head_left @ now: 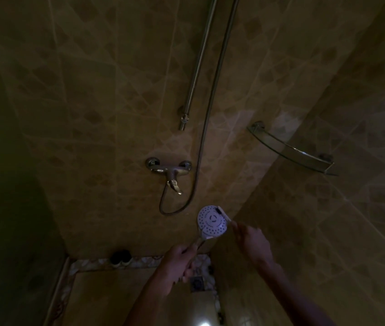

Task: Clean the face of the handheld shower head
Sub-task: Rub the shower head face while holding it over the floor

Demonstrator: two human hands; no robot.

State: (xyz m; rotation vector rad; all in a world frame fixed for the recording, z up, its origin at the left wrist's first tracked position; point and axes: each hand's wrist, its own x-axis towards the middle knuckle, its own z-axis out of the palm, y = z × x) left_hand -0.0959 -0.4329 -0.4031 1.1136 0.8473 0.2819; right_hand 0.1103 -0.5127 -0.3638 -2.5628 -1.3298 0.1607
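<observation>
The shower head (212,222) has a pale, matt plastic-looking face dotted with small dark nozzle holes; its handle looks like shiny metal. The brush (224,214) against its upper right edge looks like light plastic. The hose (210,107), the rail (201,60) and the mixer tap (169,170) are polished metal with dull highlights. The corner shelf (290,150) is clear glass on metal brackets. The wall tiles (92,90) are smooth, faintly glossy, veined like stone.
</observation>
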